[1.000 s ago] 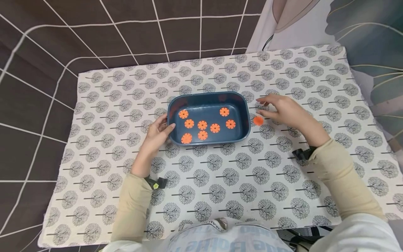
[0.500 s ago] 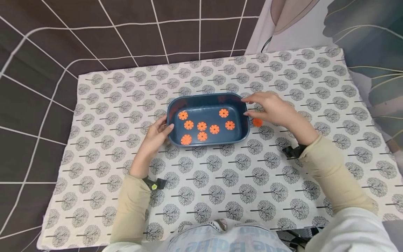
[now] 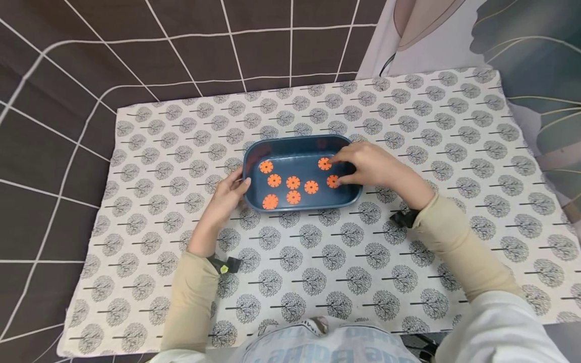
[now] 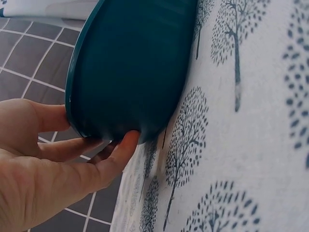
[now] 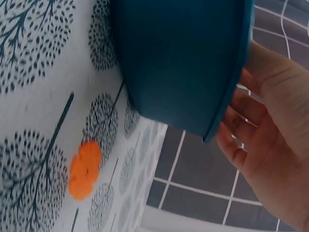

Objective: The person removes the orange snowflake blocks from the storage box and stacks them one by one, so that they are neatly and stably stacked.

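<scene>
A dark blue rectangular bin [image 3: 299, 206] with rounded corners sits mid-table. Several orange notched plastic discs [image 3: 293, 182] lie flat on its floor. My left hand [image 3: 227, 195] grips the bin's left end, thumb over the rim and fingers against the outer wall, as the left wrist view [image 4: 63, 169] also has it. Over the right rim reaches my right hand [image 3: 372, 165], its thumb and forefinger spread apart. The fingertips are by two discs at the right; whether they touch is unclear. Outside the bin lies another orange disc [image 5: 85, 170], hidden by the right hand in the head view.
A white cloth with a printed tree pattern [image 3: 290, 282] covers the table. Dark grid-patterned fabric [image 3: 195, 55] hangs behind and to the left. Patterned curtain cloth [image 3: 540, 80] hangs at the right. Both forearms have beige sleeves and black wrist straps.
My right hand has moved left from beside the bin, across its right rim, to above the two right-hand discs. The left hand and the bin keep their place.
</scene>
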`<state>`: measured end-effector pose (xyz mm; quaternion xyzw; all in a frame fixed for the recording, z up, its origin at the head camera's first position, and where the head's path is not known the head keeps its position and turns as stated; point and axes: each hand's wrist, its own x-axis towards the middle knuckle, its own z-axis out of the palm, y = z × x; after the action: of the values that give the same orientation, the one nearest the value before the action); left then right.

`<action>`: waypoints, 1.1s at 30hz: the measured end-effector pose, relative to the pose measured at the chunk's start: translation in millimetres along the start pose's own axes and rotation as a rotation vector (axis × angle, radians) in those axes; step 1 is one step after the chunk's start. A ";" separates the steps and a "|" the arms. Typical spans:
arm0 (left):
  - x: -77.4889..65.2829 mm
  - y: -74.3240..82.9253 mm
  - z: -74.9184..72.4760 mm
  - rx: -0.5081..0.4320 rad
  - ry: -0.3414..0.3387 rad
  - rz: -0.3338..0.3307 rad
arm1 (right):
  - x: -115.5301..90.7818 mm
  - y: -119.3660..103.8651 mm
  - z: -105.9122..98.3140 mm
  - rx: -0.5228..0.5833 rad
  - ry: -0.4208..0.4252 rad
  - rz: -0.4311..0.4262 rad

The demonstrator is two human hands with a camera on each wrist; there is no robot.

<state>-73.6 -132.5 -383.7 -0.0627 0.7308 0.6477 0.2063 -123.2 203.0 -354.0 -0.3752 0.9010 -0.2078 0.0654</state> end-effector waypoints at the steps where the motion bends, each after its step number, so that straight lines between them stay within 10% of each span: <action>1: -0.2 -0.1 0.3 0.002 0.001 -0.001 | 1.5 -1.4 1.2 -0.008 -0.013 -0.001; 15: -0.9 -1.2 0.0 0.008 0.002 -0.018 | 17.7 -13.9 16.5 -0.239 -0.182 0.113; 33: 0.6 -1.4 -2.4 -0.027 -0.013 -0.004 | 28.3 -11.5 23.3 -0.257 -0.262 0.151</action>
<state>-74.1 -135.0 -385.0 -0.0627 0.7204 0.6574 0.2117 -129.5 168.2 -369.2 -0.3357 0.9295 -0.0350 0.1491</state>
